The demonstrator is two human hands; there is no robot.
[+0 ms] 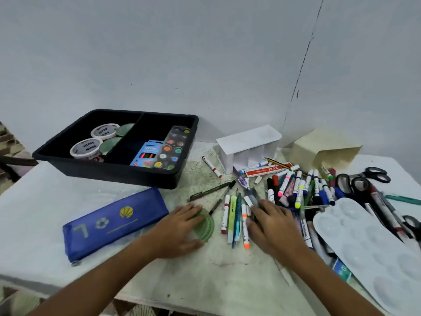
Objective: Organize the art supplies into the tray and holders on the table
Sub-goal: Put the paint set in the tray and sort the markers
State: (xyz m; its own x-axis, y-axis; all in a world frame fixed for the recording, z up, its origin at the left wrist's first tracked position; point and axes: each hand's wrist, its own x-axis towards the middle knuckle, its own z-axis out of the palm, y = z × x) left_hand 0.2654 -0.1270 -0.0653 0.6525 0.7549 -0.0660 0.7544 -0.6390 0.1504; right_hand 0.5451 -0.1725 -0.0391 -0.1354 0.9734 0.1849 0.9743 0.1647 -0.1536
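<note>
A black two-compartment tray [107, 172] stands at the back left; it holds paint tubs [86, 147], a neon pencil box [147, 152] and a watercolour palette set [174, 148]. My left hand [177, 229] rests flat on a green round protractor [206, 226]. My right hand [273, 224] lies over several markers and pens [237, 218] scattered mid-table, fingers spread. A white divided holder [248, 142] lies tipped on its side behind the pile. A cream box holder [323, 149] lies tipped at the back right.
A blue pencil case [114, 224] lies left of my left hand. A heap of markers [300, 188], several scissors [362, 185] and a white mixing palette [364, 245] crowd the right side. The table's front edge [159, 301] is near.
</note>
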